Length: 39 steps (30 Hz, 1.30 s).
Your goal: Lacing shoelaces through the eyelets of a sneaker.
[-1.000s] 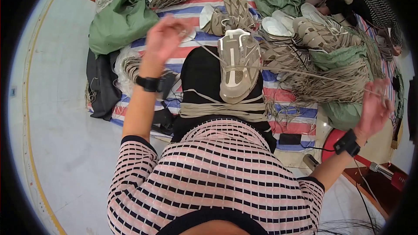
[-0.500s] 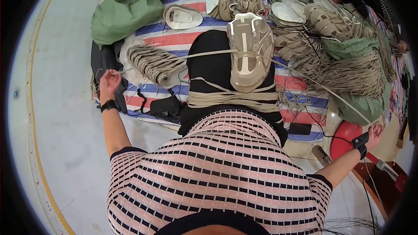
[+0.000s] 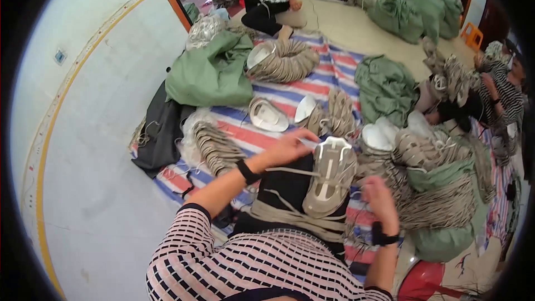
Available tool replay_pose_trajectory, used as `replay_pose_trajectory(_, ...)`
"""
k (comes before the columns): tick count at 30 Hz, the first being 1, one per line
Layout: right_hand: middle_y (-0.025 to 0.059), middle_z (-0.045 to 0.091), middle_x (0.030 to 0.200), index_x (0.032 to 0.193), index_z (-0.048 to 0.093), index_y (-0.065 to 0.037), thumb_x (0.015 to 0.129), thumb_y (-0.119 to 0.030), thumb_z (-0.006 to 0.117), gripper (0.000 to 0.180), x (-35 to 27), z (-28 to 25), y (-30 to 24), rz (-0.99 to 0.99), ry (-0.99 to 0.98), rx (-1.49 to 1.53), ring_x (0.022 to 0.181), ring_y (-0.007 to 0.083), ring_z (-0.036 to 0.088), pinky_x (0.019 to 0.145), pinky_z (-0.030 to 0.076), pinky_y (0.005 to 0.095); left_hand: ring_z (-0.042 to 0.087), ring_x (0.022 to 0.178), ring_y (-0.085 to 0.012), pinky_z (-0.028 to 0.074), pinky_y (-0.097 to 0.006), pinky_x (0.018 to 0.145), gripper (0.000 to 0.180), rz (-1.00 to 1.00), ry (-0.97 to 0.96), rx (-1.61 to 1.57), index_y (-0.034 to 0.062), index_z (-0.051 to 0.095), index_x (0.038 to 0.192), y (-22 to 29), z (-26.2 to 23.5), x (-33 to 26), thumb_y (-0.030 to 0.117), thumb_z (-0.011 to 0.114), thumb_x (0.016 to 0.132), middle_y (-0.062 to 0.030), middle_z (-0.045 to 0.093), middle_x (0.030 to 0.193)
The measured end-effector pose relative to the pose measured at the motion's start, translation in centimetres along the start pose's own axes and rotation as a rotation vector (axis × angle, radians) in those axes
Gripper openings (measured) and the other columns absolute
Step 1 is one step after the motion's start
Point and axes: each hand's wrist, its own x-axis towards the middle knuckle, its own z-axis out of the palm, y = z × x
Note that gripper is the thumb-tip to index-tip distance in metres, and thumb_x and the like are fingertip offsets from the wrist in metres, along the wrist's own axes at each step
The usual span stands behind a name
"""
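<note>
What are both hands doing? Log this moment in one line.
left hand: near top of shoe | right hand: right of shoe | grips: unclear | shoe: on lap | beige lace: across shoe

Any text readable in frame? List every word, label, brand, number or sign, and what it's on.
No text I can quote.
Shoe on the lap: any mark is too small and blurred to read.
Wall strip: small marks, too small to make out.
Left wristband, right wristband: no legible text.
Green sack: no legible text.
</note>
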Motion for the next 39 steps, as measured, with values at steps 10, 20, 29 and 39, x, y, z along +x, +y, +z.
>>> replay_pose_trajectory(10,0.0009,0.054,0.068,0.096,0.048,-0.006,0.092,-0.013,0.046,0.008,3.5,3.9,-4.8,-0.075,-0.254,0.557,0.057,0.0048,0.044,0.051,0.032,0.0172,0.050,0.075,-0.0131,0.043,-0.029,0.068,0.020,-0.038,-0.339,0.031,0.0012,0.055,0.100,0.2,6.7,2.4,0.015,0.053,0.085,-0.0058,0.056,0.080)
replay_pose_trajectory(20,-0.0008,0.050,0.065,0.101,0.049,-0.004,0.088,-0.010,0.048,0.014,1.9,3.4,-2.7,0.095,-0.188,0.475,0.060,0.0069,0.045,0.055,0.034,0.0198,0.052,0.073,-0.0175,0.042,-0.032,0.065,0.028,0.041,-0.389,0.156,-0.0001,0.056,0.081,-2.1,5.8,2.0,0.026,0.052,0.089,-0.0077,0.054,0.077)
replay_pose_trajectory(29,0.0006,0.052,0.065,0.106,0.048,-0.004,0.088,-0.008,0.047,0.018,2.1,1.9,-1.6,0.063,-0.134,0.441,0.058,0.0068,0.045,0.055,0.035,0.0200,0.049,0.055,-0.0109,0.040,-0.028,0.052,0.034,-0.100,-0.276,-0.004,0.0030,0.057,0.070,-0.4,5.5,3.1,0.030,0.051,0.090,-0.0029,0.053,0.059)
replay_pose_trajectory(39,0.0077,0.057,0.108,0.121,0.044,-0.001,0.079,-0.004,0.062,0.046,3.0,5.9,-1.9,-0.239,-0.021,0.328,0.094,0.0158,0.058,0.077,0.048,0.0274,0.045,0.050,-0.0089,0.035,-0.027,0.046,0.038,-0.280,-0.304,0.211,0.0049,0.061,0.066,2.5,7.3,3.4,0.038,0.060,0.084,0.0001,0.049,0.053)
